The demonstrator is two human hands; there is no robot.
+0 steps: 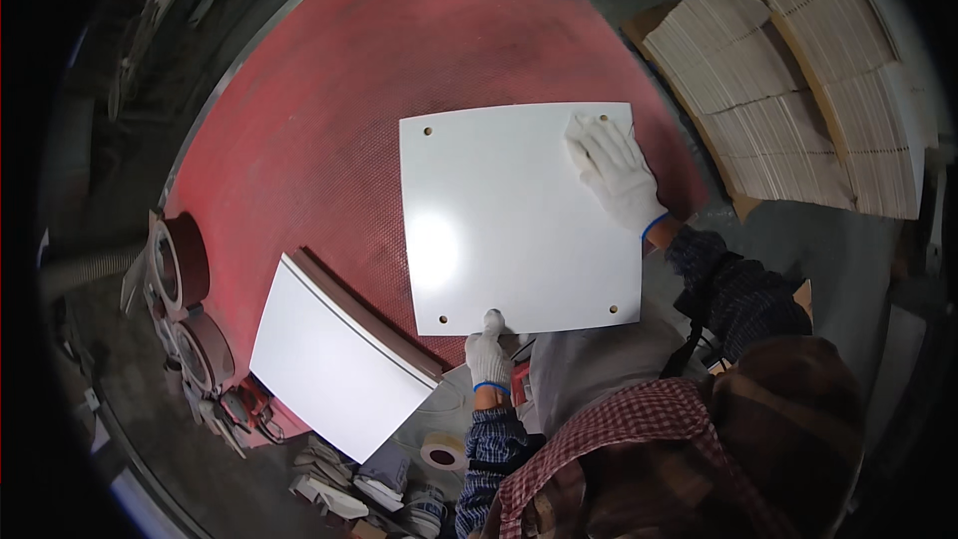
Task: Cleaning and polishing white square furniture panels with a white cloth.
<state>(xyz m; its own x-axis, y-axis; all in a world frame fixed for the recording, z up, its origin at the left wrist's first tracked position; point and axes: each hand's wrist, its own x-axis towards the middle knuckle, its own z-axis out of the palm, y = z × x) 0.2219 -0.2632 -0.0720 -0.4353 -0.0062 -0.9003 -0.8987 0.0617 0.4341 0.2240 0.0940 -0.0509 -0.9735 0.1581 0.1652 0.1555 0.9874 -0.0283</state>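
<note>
A square white panel (519, 220) with a small hole near each corner lies on the red textured work surface, its near edge toward my body. My left hand (489, 354), in a white glove, grips that near edge with the thumb on top; its other fingers are hidden under the panel. Flat on the panel's far right corner rests my right hand (611, 168), gloved as well, with its fingers stretched out beside the hole there. A bright glare covers the panel's left part.
Another white panel (334, 354) sits at the left on a brown piece. Brown abrasive-looking rolls (180, 260) line the left edge of the red table (329, 120). A tape roll (444, 451) is near my left forearm. Tall stacks of pale sheets (788, 70) stand at the far right.
</note>
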